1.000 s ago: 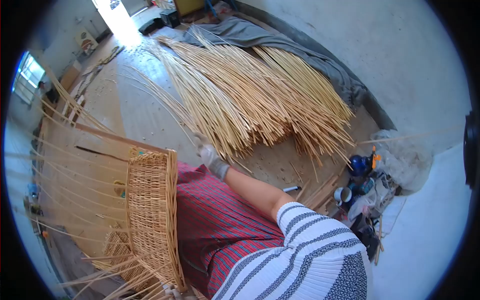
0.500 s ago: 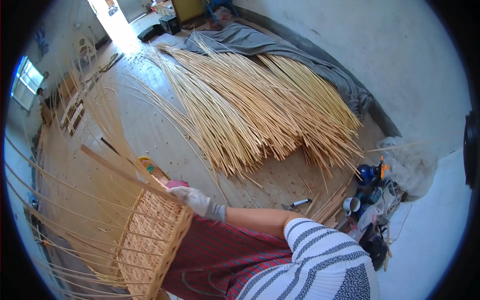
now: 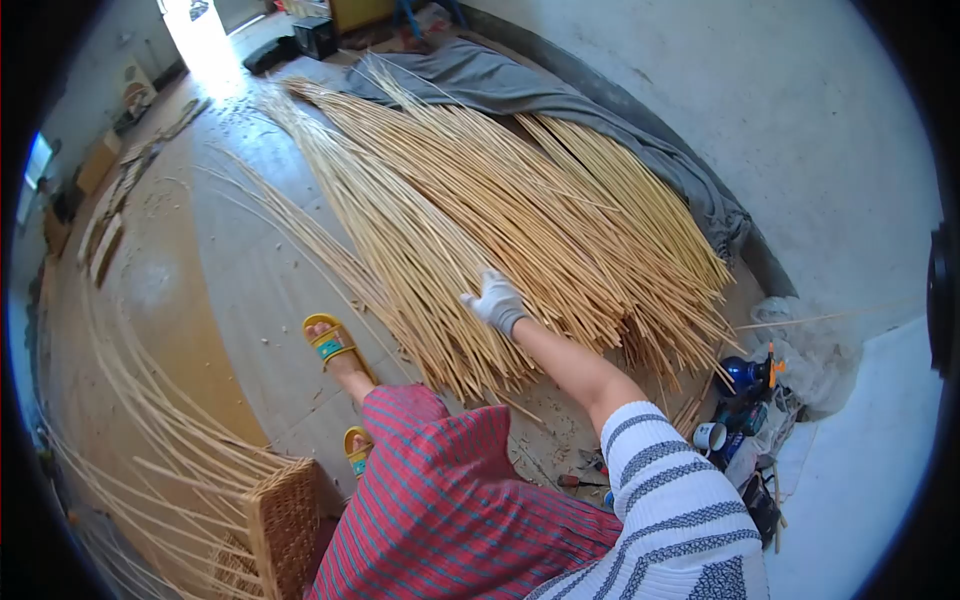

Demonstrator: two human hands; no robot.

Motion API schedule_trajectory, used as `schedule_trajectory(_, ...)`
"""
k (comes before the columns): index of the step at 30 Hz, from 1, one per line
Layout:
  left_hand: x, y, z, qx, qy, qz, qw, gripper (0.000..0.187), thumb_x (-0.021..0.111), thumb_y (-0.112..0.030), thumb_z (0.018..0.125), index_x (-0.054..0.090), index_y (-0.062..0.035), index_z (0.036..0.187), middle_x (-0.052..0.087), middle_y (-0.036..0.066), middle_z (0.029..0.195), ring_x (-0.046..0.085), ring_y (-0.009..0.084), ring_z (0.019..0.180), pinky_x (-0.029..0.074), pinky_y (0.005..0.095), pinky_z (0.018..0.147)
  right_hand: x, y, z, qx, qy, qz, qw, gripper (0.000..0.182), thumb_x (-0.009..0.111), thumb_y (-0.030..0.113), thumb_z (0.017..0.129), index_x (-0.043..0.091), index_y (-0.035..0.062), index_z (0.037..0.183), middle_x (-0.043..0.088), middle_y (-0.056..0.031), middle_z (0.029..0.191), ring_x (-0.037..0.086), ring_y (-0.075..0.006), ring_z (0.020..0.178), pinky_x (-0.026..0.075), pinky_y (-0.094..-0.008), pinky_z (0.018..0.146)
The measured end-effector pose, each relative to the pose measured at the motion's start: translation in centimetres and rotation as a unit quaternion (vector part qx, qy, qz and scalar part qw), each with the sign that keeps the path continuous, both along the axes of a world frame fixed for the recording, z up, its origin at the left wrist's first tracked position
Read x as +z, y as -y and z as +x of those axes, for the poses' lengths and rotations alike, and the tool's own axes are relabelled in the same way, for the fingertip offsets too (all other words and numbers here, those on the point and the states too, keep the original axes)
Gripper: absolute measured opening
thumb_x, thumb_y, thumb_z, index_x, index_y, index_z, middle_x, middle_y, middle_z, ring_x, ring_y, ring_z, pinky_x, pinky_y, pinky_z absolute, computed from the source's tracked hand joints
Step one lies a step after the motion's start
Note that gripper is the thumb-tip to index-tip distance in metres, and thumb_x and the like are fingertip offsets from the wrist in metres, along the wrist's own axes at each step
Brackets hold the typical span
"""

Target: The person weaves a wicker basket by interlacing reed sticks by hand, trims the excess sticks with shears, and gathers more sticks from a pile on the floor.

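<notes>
My right hand point(image 3: 496, 303), in a pale work glove, reaches out to the front ends of a spread pile of long peeled rods point(image 3: 450, 230). Its thumb and fingers are apart, over or touching the rods at the pile's left part; no rod shows lifted in it. At the lower left stands a partly woven wicker basket point(image 3: 285, 530), tilted beside my striped skirt point(image 3: 440, 480). Long thin stakes point(image 3: 190, 500) fan out leftward from the basket. My left hand is out of sight.
A grey cloth point(image 3: 480, 75) covers the pile's far end. By the right wall lie a blue spray bottle point(image 3: 745, 375), a white mug point(image 3: 710, 436) and plastic bags point(image 3: 820, 370). Small tools point(image 3: 580, 480) lie on the floor by my skirt. My yellow sandals point(image 3: 335, 343) are left of the pile.
My right hand has left the basket's edge and moved up and right to the rods. The basket has shifted lower in view and turned; more of the skirt and sandals shows.
</notes>
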State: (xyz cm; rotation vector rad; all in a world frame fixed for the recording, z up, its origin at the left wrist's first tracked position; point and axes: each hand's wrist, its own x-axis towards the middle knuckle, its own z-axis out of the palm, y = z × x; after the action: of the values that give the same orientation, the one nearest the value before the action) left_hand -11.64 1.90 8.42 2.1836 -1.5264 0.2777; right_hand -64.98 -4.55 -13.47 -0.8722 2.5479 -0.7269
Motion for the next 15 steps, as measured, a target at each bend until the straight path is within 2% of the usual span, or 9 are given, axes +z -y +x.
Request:
schedule_trajectory(1,-0.8,0.8,-0.4,-0.005,0.005,0.007,1.0,0.027,0.062,-0.028,0.099,0.072,-0.0068,0.112,0.07,0.02,0.095,0.067,0.0289,0.077,0.055,0.0423,0.07,-0.6,-1.1,-1.9,-0.013,0.012,0.06,0.998,0.096,0.067,0.059,0.085,0.034,-0.0002,0.153,0.043,-0.0231,0.153,0.043,-0.0367,0.14,0.034,-0.0396,0.118)
schedule_trajectory(5,-2.7,2.6,-1.2,-0.009,0.035,0.035,0.999,0.027,0.061,-0.027,0.099,0.071,-0.0067,0.112,0.07,0.02,0.095,0.067,0.0287,0.076,0.055,0.0421,0.07,-4.1,-2.5,-1.4,-0.033,0.016,0.158,0.987,0.105,0.067,0.064,0.084,0.026,0.0023,0.157,0.04,-0.0204,0.156,0.044,-0.0356,0.14,0.035,-0.0427,0.116)
schedule_trajectory(7,-3.4,2.8,-1.4,-0.01,0.049,0.052,0.997,0.026,0.061,-0.027,0.099,0.071,-0.0067,0.112,0.07,0.02,0.095,0.067,0.0287,0.076,0.055,0.0421,0.07,-3.0,-0.6,2.2,-0.054,-0.01,0.254,0.966,0.113,0.065,0.069,0.082,0.013,0.006,0.161,0.032,-0.0195,0.162,0.035,-0.0331,0.147,0.029,-0.0428,0.12)
schedule_trajectory(9,-4.1,2.8,-1.6,-0.01,0.062,0.067,0.996,0.026,0.061,-0.027,0.099,0.071,-0.0066,0.112,0.07,0.02,0.095,0.067,0.0286,0.076,0.055,0.042,0.07,-5.2,0.3,5.5,-0.025,-0.046,0.256,0.965,0.114,0.067,0.066,0.081,0.01,0.0077,0.162,0.029,-0.0201,0.163,0.034,-0.0339,0.147,0.028,-0.0461,0.119)
schedule_trajectory(11,-4.2,2.2,-1.3,-0.005,0.079,0.082,0.994,0.026,0.061,-0.027,0.099,0.071,-0.0065,0.112,0.07,0.02,0.095,0.067,0.0285,0.076,0.055,0.042,0.069,-3.8,0.7,9.6,0.027,-0.031,0.228,0.973,0.113,0.067,0.061,0.082,0.009,0.0077,0.162,0.027,-0.0236,0.163,0.032,-0.0395,0.146,0.028,-0.0488,0.118)
schedule_trajectory(13,-4.0,1.6,-1.1,-0.001,0.095,0.089,0.991,0.026,0.06,-0.026,0.099,0.071,-0.0065,0.112,0.07,0.02,0.095,0.067,0.0285,0.076,0.055,0.0419,0.069,-5.3,1.6,14.3,0.069,-0.066,0.189,0.977,0.112,0.067,0.058,0.083,0.007,0.0077,0.163,0.025,-0.0265,0.162,0.029,-0.0444,0.147,0.027,-0.0508,0.118)
schedule_trajectory(15,-3.2,1.1,-0.3,0.002,0.119,0.096,0.988,0.026,0.06,-0.026,0.099,0.071,-0.0064,0.112,0.07,0.019,0.094,0.067,0.0284,0.076,0.055,0.0418,0.069,-5.6,3.1,17.9,0.083,-0.057,0.177,0.979,0.11,0.065,0.058,0.085,0.006,0.0081,0.163,0.022,-0.0267,0.163,0.026,-0.0461,0.148,0.027,-0.0524,0.117)
